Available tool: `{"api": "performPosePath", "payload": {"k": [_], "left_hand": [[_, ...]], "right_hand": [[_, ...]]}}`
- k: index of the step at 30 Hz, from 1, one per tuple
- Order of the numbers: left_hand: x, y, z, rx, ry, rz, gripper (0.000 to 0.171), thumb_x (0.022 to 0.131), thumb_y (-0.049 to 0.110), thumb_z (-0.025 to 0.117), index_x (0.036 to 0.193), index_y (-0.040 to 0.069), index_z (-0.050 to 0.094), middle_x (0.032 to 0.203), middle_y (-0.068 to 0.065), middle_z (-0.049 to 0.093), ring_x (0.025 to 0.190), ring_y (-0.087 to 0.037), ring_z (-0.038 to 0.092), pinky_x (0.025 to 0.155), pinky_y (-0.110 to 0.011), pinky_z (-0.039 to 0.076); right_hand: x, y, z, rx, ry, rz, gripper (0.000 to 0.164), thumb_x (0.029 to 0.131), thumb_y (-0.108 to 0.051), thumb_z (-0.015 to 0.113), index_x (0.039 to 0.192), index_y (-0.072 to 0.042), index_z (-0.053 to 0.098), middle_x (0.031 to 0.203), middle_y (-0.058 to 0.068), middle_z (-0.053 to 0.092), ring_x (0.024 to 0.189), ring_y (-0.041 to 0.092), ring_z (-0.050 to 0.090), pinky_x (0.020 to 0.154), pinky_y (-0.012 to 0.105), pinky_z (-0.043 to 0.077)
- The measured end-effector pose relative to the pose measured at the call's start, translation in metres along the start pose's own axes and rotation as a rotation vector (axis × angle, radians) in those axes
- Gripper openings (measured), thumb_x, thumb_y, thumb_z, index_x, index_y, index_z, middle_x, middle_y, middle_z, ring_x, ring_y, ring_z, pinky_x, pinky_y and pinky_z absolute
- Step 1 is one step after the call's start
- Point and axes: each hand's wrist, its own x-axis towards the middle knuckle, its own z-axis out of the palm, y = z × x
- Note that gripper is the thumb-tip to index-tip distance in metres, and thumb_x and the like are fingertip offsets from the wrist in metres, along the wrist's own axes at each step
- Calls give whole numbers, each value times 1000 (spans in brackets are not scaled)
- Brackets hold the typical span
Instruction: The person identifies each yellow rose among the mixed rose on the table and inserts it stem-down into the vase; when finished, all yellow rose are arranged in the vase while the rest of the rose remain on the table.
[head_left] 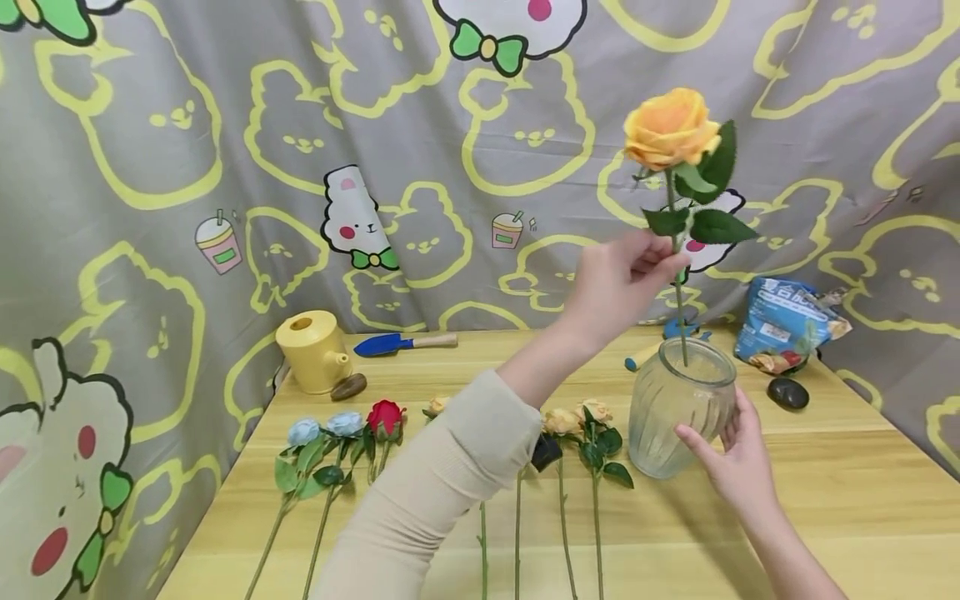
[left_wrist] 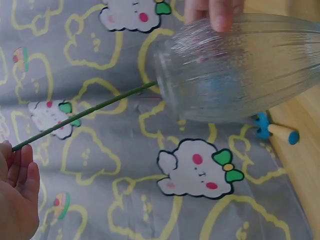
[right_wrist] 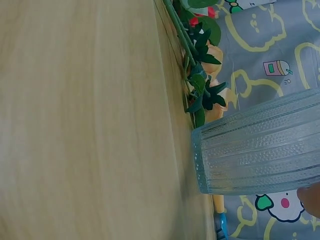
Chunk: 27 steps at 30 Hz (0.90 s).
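Observation:
My left hand [head_left: 626, 279] pinches the green stem of an orange rose [head_left: 670, 129] below its leaves, with the bloom held upright. The stem's lower end reaches into the mouth of a ribbed glass vase [head_left: 667, 417]. In the left wrist view the stem [left_wrist: 95, 107] runs from my fingers to the vase's rim. My right hand [head_left: 738, 462] grips the vase from the right, thumb in front and the other fingers behind. The vase leans slightly, and its base [right_wrist: 199, 162] shows in the right wrist view.
Blue roses [head_left: 303, 431], a red rose [head_left: 386, 417] and pale orange roses [head_left: 562, 421] lie on the table. Behind are a yellow watering can [head_left: 311, 354], brown stone [head_left: 348, 386], blue trowel [head_left: 382, 344], small blue rake [head_left: 682, 331], blue bag [head_left: 783, 321] and black stone [head_left: 787, 392].

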Motion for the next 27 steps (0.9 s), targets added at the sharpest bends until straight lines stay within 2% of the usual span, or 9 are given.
{"api": "performPosePath", "payload": {"k": [5,10,14,19,22,27], "left_hand": [[-2,-9,18,55,-53,-6,11,87,18,61,85,8,61,80,1,65,70,6,56,66,-6,41],[-8,-22,31,135,-108,-63,14,88,23,59,89,9,63,80,3,65,69,6,55,65,-5,40],[-14,-33,42,176,-159,-133,15,88,26,59,90,12,64,80,7,64,68,8,53,63,-5,39],[-19,-41,54,175,-209,-245,17,86,27,61,94,13,65,83,11,63,68,9,52,62,-4,39],[-20,-42,59,193,-240,-264,16,85,25,63,95,13,65,83,11,63,68,9,52,62,-4,39],[-19,-43,66,251,-331,-275,14,85,25,63,95,15,66,82,13,62,69,9,52,63,-4,38]], "right_hand": [[-1,1,1,-4,-4,-16,86,78,5,65,144,-10,11,140,24,24,130,13,26,99,13,22],[-1,0,0,2,0,-37,85,78,7,64,143,-10,12,140,23,26,128,11,28,99,13,22],[-1,-1,0,22,3,-38,84,78,7,63,143,-9,12,140,23,25,128,10,29,99,14,22],[-1,1,0,20,2,-24,84,79,5,63,144,-11,12,141,23,25,128,10,28,99,13,22],[-1,1,-1,11,-3,-17,84,80,3,63,144,-12,11,141,23,24,129,12,27,99,12,21],[-2,0,0,7,3,-13,84,80,3,64,144,-11,11,141,24,23,130,12,26,99,12,21]]}}
